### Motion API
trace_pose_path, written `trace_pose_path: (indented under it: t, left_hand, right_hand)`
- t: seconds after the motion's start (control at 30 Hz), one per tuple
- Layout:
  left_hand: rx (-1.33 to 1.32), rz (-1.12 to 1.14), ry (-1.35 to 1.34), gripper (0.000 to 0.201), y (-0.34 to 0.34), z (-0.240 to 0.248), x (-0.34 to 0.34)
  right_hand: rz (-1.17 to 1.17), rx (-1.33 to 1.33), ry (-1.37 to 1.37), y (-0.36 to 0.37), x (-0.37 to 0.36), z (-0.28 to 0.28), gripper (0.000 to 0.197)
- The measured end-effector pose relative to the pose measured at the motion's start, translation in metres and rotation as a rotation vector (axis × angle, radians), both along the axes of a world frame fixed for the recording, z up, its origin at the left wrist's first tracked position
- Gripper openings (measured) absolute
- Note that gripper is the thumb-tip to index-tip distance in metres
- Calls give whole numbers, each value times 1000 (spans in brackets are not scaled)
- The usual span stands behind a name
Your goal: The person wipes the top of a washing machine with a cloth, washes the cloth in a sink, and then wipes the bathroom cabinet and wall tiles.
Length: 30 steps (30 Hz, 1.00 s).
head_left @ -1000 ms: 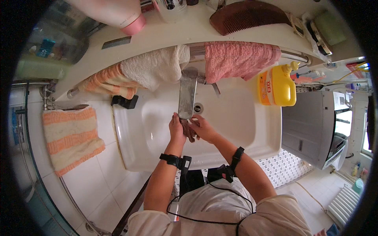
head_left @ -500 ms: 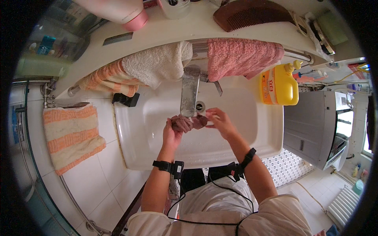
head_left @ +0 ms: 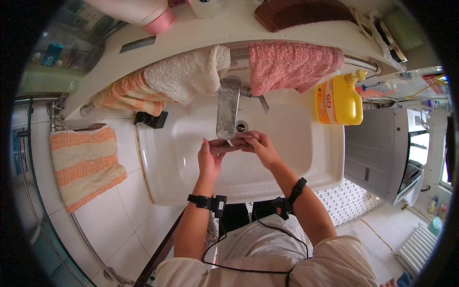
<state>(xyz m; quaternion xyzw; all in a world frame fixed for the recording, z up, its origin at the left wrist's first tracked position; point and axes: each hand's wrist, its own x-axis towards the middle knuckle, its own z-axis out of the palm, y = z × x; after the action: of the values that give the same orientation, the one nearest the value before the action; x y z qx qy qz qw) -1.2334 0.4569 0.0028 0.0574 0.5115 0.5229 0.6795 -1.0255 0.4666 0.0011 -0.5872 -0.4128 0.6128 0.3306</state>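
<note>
A wet, mauve-brown piece of cloth (head_left: 221, 146) is stretched between my two hands just below the tip of the metal faucet (head_left: 226, 112). Its exact kind cannot be made out. My left hand (head_left: 209, 161) grips the left end, thumb pointing up. At the other end my right hand (head_left: 265, 150) is closed round the cloth, fingers bent over it. A short streak of water shows at the spout, reaching the cloth. Under them lies the white sink basin (head_left: 179, 179), its drain (head_left: 241, 126) visible just beyond my hands.
A yellow jug (head_left: 345, 103) stands on the sink's right rim. White (head_left: 186, 74) and pink (head_left: 291, 67) towels hang from a rail behind the faucet. A dark object (head_left: 152, 119) sits at the back left corner. Above are a shelf with a brown comb (head_left: 306, 14) and a tube (head_left: 158, 21).
My right hand has closed on the cloth's right end, where its fingers were looser. The cloth has gone from bunched to a flatter, straighter strip.
</note>
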Motion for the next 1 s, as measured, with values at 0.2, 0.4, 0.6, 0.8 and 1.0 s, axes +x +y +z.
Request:
trace_pose_path:
  t: [0.2,0.4,0.6,0.8,1.0]
  left_hand:
    - [-75,-86,-318,40,4,-5,17]
    - [101,-113,225,39,5,15,61]
    - [343,-262,555,29,-2,-22,59]
    - [94,-76,338,16,1,-34,58]
    - [-123,53,144,13,18,-25,62]
  right_hand:
    - [-235,-115,675,-4,-34,19,28]
    - [-313,100,4,-2,-82,12,42]
    - [-182,-286,-92,14,-75,-22,68]
    - [-30,-242,-219,10,-71,-10,73]
    - [136,162,-418,2,-62,-10,52]
